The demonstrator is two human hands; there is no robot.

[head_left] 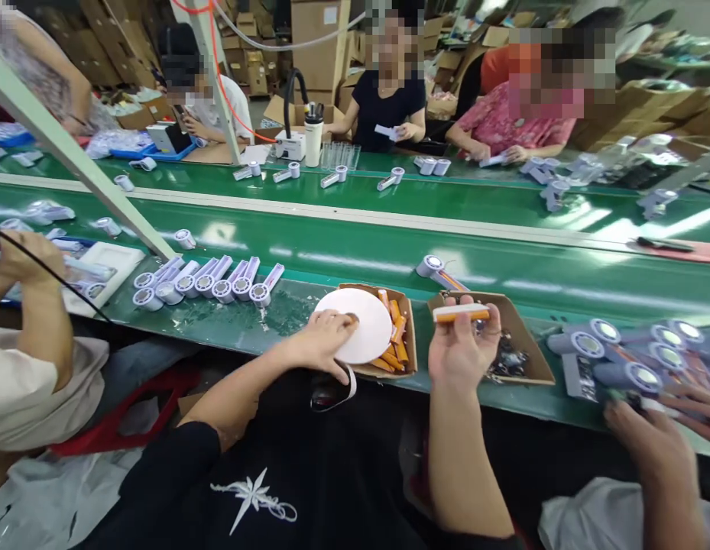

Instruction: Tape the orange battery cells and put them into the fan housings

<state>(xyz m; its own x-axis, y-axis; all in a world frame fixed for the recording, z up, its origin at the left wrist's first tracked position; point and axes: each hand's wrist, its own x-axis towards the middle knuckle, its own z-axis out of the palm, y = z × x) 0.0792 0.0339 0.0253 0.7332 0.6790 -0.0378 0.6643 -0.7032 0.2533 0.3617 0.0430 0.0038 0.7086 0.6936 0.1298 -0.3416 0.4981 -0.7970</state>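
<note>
Since the head view's all we get: left hand (320, 338) is loosely spread, fingertips on one white disc (371, 328). Right hand (463, 350) pinches one orange-and-white stick (473, 314) up off the bench (240, 324), by the right box (533, 347). I'd call the step handling that stick; next move probably calls for a steady pinch. Count: two boxes, roughly eight purple gadgets (222, 290) rowed up left, orange tubes (401, 352) too overlapped to count.

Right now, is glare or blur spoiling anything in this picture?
Head view: white glare streaks the green belt; head view, far right: the lilac units look soft; head view, right of centre: the right hand and its orange-and-white piece look fairly clear.
</note>
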